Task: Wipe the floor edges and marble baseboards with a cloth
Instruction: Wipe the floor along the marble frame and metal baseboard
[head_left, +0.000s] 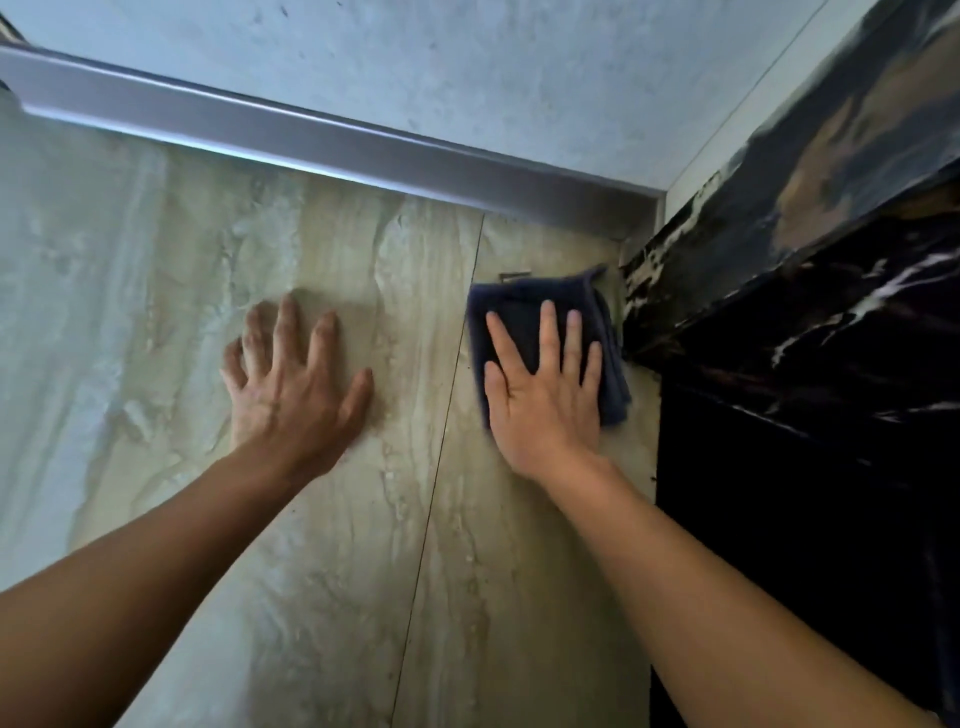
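Beige veined floor tile (363, 519) fills most of the view, both hands flat on it near a corner.

Right hand (545, 400): palm down, fingers spread and extended, pressing on the dark blue cloth (524, 306). Not gripping it, just flat on top. Cloth is folded, lies under the palm and fingers, and sticks out beyond the fingertips and past the hand's right side. Its left edge looks motion-blurred.

Left hand (291, 384): open, fingers splayed, planted on bare tile, holding nothing. It sits well to the left of the cloth, not touching it. A thin grout line (441, 441) runs between the two hands, closer to the right one.

Immediately right of the cloth: black marble baseboard (779, 332) with white and gold veining. Cloth's right edge is just beside its lower edge at the floor; can't tell if it actually touches.

Ahead of both hands: grey metal skirting strip (311, 140) running along the foot of a pale grey wall (467, 67), ending at the corner just beyond the cloth. Small dark mark (514, 275) on the tile right at the cloth's far edge; can't tell what it is.
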